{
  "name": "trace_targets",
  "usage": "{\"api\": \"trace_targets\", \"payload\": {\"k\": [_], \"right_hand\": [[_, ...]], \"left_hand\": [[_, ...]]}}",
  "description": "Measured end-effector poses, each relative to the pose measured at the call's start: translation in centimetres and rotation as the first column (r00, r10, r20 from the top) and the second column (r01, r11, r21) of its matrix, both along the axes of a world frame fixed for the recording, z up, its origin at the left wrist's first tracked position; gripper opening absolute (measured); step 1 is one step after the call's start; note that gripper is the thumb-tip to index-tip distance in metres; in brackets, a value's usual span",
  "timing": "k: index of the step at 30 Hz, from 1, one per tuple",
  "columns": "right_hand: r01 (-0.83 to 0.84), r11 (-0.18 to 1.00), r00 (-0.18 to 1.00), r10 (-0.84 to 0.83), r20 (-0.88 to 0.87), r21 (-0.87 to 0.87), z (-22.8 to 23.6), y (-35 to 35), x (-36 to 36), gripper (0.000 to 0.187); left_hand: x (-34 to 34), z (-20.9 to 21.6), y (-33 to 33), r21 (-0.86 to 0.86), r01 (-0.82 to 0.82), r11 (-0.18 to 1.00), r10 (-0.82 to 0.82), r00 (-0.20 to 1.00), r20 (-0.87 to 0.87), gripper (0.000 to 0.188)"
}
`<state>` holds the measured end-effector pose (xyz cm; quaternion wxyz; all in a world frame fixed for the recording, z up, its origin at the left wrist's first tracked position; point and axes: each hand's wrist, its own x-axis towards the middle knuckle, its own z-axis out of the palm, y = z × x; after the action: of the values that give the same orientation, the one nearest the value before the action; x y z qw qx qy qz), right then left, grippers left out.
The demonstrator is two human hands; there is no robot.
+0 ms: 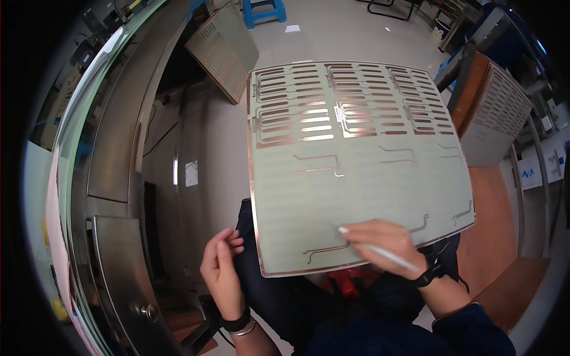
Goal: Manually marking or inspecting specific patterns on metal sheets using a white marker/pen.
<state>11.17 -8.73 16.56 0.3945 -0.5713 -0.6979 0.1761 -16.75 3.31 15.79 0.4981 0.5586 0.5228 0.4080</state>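
Observation:
A large pale green circuit board panel (303, 207) with copper traces lies across my lap. Rows of copper strips cover its far half, while thin bent traces run over the nearer part. My right hand (383, 237) is closed round a slim white pen-shaped tool (389, 257), whose tip end meets or hovers just over the board near a bent trace (326, 247); contact is hard to judge. Just off the panel's left edge, my left hand (221, 267) is held with loosely curled fingers and nothing in it.
Similar panels lean at the far left (228, 50) and on the right (499, 113). A metal cabinet (122, 267) with a round knob stands at my left. Beyond the board are a blue stool (264, 12) and the tiled floor (309, 38). A brown board (487, 219) lies at right.

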Motion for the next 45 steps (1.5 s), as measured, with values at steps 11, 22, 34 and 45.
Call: {"api": "trace_targets", "payload": {"k": [11, 22, 34, 45], "right_hand": [[0.88, 0.473, 0.447, -0.85, 0.279, 0.033, -2.6, -13.5, 15.7, 0.033], [0.869, 0.477, 0.424, -0.856, 0.295, 0.136, -2.9, -14.1, 13.4, 0.036], [0.837, 0.547, 0.546, -0.836, -0.053, -0.004, -0.7, -18.6, 13.4, 0.024], [0.889, 0.458, 0.458, -0.889, -0.003, -0.013, -0.3, -22.1, 8.9, 0.02]], "left_hand": [[3.1, -0.2, 1.5, 0.043, 0.137, 0.99, -0.113, 0.928, -0.356, 0.022], [4.1, 1.1, 3.7, 0.187, 0.247, 0.951, -0.017, 0.643, -0.766, 0.023], [1.2, 2.5, -4.4, -0.149, 0.153, 0.977, -0.207, 0.849, -0.486, 0.03], [-1.6, -2.4, -9.3, -0.097, -0.152, 0.984, 0.139, 0.982, -0.128, 0.036]]}}
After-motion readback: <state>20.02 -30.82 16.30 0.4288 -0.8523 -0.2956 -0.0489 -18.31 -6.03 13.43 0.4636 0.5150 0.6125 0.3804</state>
